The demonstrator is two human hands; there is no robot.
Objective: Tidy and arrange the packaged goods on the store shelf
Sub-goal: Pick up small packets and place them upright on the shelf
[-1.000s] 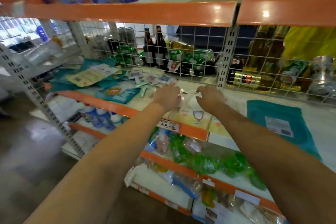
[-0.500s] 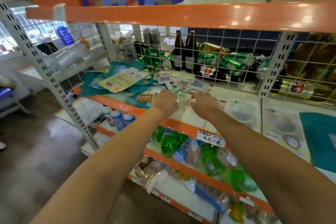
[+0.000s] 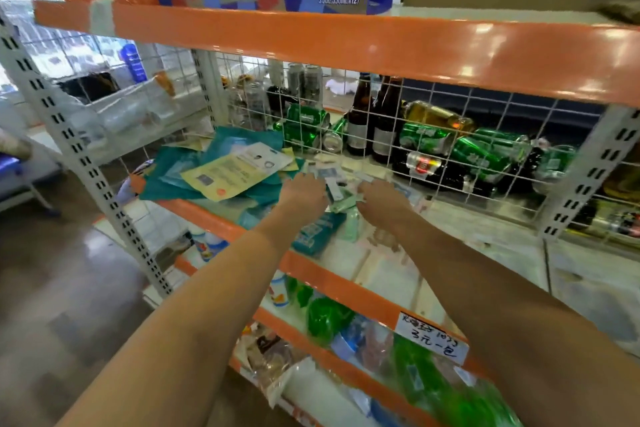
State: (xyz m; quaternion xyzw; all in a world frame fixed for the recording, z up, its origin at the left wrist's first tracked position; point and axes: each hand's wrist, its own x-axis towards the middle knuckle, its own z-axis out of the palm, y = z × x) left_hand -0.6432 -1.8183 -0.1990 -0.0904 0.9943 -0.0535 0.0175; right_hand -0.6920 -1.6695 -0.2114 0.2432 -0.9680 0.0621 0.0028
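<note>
- Both hands reach onto the shelf [image 3: 460,239]; left hand [image 3: 304,192] and right hand [image 3: 382,199] curl their fingers around small packets [image 3: 337,189].
- Teal pouches [image 3: 207,166] lie left of the fingers.

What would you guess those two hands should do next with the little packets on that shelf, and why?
Probably draw the small packets together into one neat stack. Both the left hand and the right hand already rest among them, and the packets lie scattered and crooked on the shelf, beside the loose pile of teal pouches.
</note>
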